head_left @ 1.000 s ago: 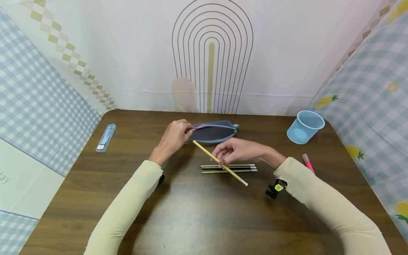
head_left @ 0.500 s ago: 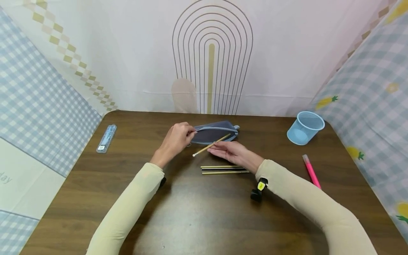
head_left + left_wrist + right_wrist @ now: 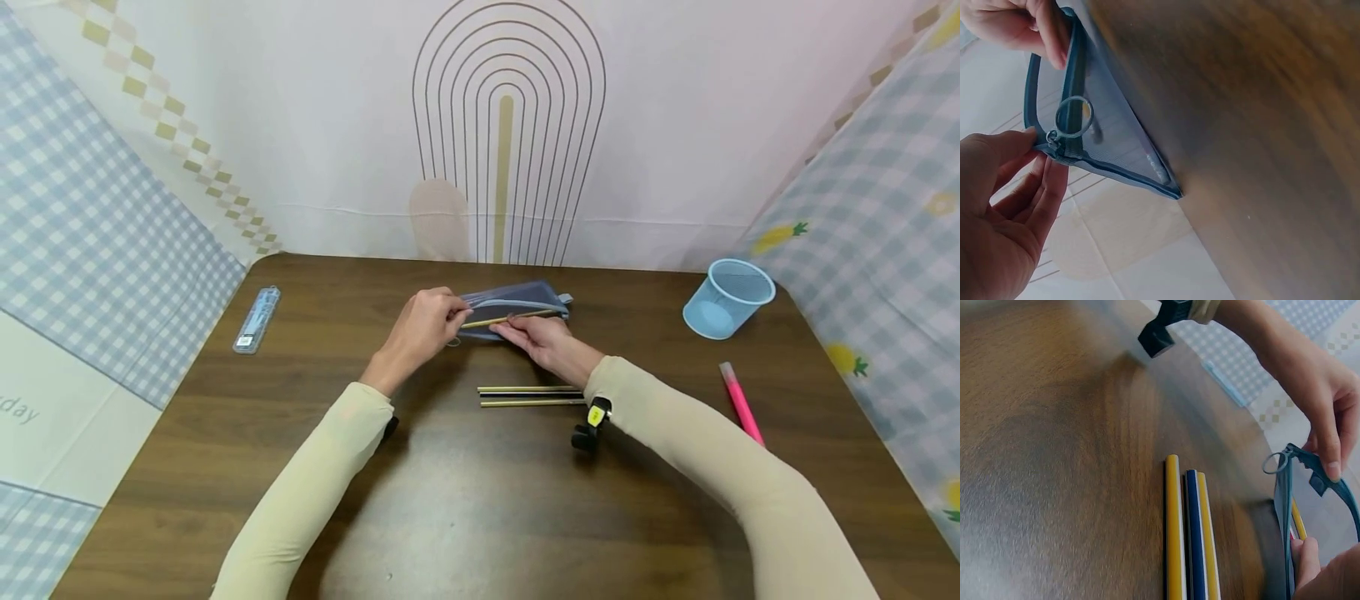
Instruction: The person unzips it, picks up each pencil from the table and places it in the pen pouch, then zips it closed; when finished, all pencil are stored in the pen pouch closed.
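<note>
Near the back of the table, L hand pinches the pouch by its ring end, prob. to hold the mouth wide; R hand, thumb & fingertips gripping 1 pencil, has it lengthwise w/in that gap, forearm slanting in by 3 pencils lying parallel.

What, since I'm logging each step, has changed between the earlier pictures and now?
The right hand has moved forward from above the table pencils, carrying its yellow pencil into the mouth of the pouch and turning it to lie lengthwise there. Nothing was let go. The left hand still holds the pouch's edge; the three pencils, cup and pink marker stayed put.
</note>
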`<state>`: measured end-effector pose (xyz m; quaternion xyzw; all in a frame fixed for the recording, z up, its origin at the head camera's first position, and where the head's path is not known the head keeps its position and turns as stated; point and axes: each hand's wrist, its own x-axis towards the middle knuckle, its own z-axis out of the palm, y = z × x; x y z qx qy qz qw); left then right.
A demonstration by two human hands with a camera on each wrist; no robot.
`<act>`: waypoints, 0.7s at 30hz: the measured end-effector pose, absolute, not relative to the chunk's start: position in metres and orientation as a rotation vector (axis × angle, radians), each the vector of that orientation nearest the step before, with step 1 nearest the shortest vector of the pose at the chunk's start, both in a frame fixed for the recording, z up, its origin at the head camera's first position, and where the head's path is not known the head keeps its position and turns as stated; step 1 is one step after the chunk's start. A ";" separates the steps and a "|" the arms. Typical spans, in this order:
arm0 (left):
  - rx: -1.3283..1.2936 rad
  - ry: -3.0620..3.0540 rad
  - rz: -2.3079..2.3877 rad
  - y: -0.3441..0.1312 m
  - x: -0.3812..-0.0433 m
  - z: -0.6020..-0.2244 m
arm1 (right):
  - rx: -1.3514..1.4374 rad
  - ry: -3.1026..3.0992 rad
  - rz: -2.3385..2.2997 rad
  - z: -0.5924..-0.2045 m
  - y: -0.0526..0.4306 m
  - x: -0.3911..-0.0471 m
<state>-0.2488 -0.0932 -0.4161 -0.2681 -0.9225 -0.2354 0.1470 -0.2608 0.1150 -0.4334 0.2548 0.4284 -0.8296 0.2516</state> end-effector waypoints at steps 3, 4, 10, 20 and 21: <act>-0.762 -2.662 -0.685 -0.092 -0.249 -0.415 | 0.694 1.186 -2.248 -0.435 0.110 -0.263; -0.759 -2.662 -0.686 -0.092 -0.249 -0.415 | 0.694 1.189 -2.250 -0.435 0.108 -0.264; -0.756 -2.663 -0.691 -0.089 -0.248 -0.412 | 0.711 1.245 -2.261 -0.439 0.103 -0.271; -0.741 -2.667 -0.701 -0.091 -0.250 -0.412 | 0.704 1.222 -2.248 -0.429 0.108 -0.266; -0.742 -2.667 -0.705 -0.091 -0.251 -0.412 | 0.689 1.224 -2.242 -0.426 0.110 -0.264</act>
